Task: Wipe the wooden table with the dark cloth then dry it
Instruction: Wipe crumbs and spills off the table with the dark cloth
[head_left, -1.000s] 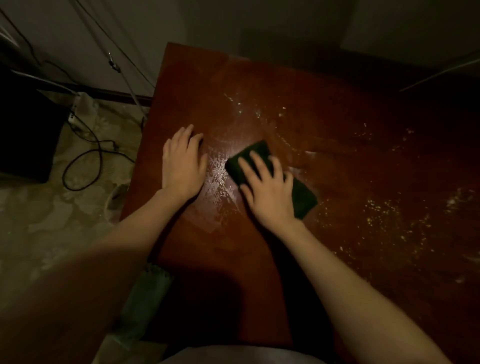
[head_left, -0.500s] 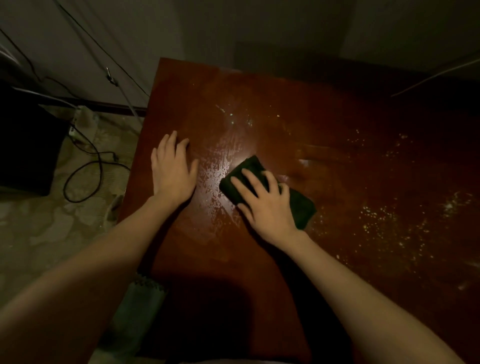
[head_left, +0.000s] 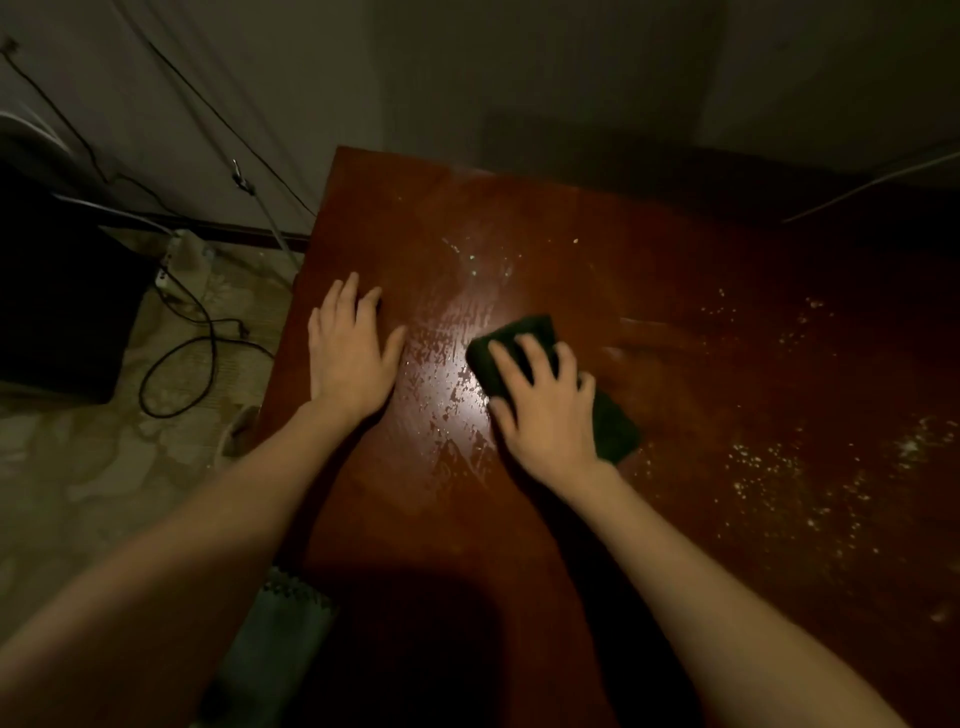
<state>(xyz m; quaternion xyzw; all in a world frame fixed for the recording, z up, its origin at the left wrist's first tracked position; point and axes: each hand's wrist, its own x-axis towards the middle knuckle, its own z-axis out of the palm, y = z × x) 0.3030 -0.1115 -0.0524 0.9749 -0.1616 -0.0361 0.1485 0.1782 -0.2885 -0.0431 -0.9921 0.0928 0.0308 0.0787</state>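
Head cam: right grip (head_left: 545, 410) pressing flat, fingers spread, on the dark cloth (head_left: 615, 431) mid-desk (head_left: 519, 519). Left grip (head_left: 350, 353) flat on the wood, holding nothing. Wet sheen between them looks wiped; crumbs (head_left: 779, 467) right of the cloth remain, drying not started.

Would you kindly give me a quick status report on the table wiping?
Left hand flat on wooden table. Right hand presses dark cloth over wet patch. Pale specks unwiped to the right.
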